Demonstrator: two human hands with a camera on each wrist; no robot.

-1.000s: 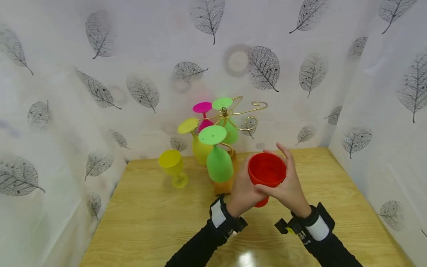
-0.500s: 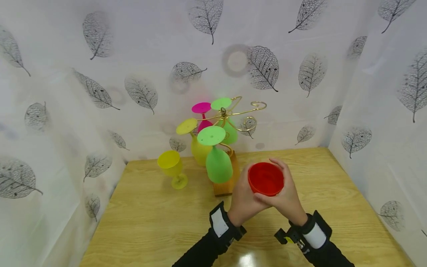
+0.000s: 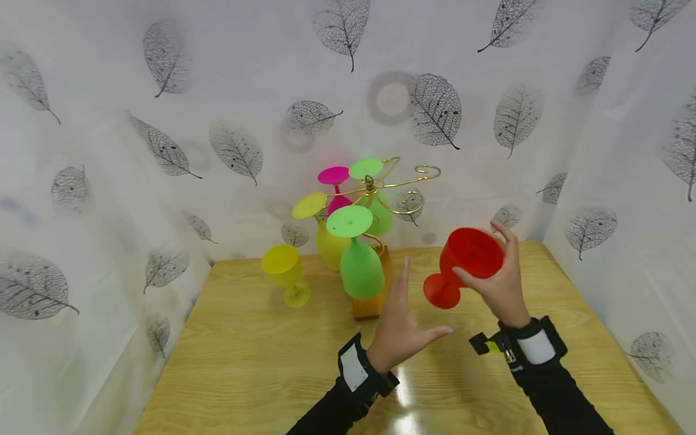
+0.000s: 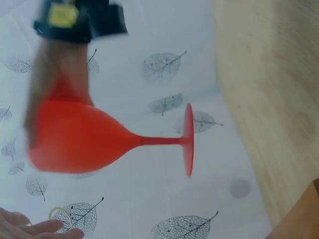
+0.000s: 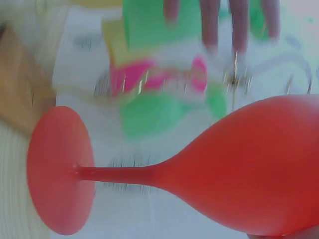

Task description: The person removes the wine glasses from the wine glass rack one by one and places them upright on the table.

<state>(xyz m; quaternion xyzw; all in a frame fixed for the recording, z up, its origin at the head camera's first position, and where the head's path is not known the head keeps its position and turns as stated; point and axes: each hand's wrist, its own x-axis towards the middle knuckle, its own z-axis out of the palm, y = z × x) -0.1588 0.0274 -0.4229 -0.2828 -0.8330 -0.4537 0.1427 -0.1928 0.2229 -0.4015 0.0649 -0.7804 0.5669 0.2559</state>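
Observation:
A red wine glass (image 3: 470, 252) is held by its bowl in my right hand (image 3: 502, 290), the thumb at the front of the rim and fingers round the far side. It tilts, its foot toward the lower left in the head view. My left hand (image 3: 399, 329) is apart from it, thumb and fingers spread with nothing between them. The left wrist view shows the red glass (image 4: 84, 137) whole, with bowl, stem and round foot. In the right wrist view the glass (image 5: 239, 164) fills the foreground, and my left fingers hang blurred at the top.
A gold wire rack (image 3: 370, 184) on a wooden base (image 3: 367, 307) stands at the back, holding upside-down glasses: green (image 3: 361, 269), yellow (image 3: 330, 244) and pink (image 3: 337, 202). Its right-hand arms stick out. An upright yellow goblet (image 3: 283, 269) stands left of it. A leaf-print curtain (image 3: 239, 78) encloses the table.
Both hands held the red glass before. The left hand has let go and its fingers have spread. The right hand has moved right and up with the glass, which is now tilted.

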